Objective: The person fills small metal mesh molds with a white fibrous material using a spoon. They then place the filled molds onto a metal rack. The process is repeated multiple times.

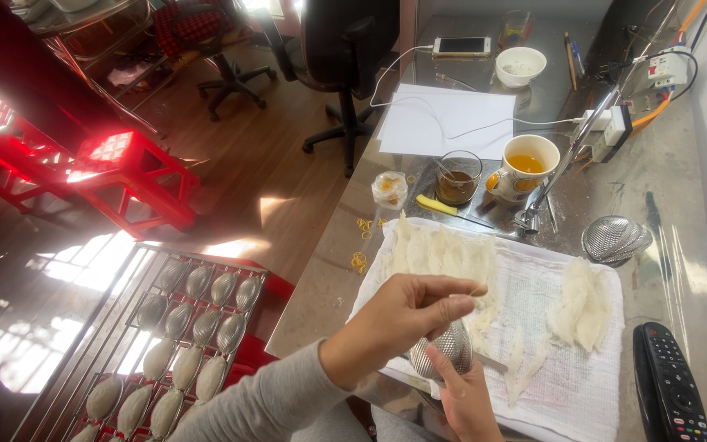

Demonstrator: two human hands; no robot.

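**Mesh mould in one hand, strands pinched above it**

We hold a small oval metal mesh mould (443, 350) low in the centre of the frame. Our right hand (466, 401) comes up from the bottom edge and is clamped on the mould from below. Our left hand (398, 315), reaching in from the lower left, sits directly above, its fingers drawn together in a pinch on fine pale strands just over the mould. The mould's long axis tilts up and to the right.

The white fibrous pieces (443, 254) lie on the white cloth (566, 385) just beyond the left hand, nearer to it than to the right. A rack of filled moulds (182, 336) stands at lower left.
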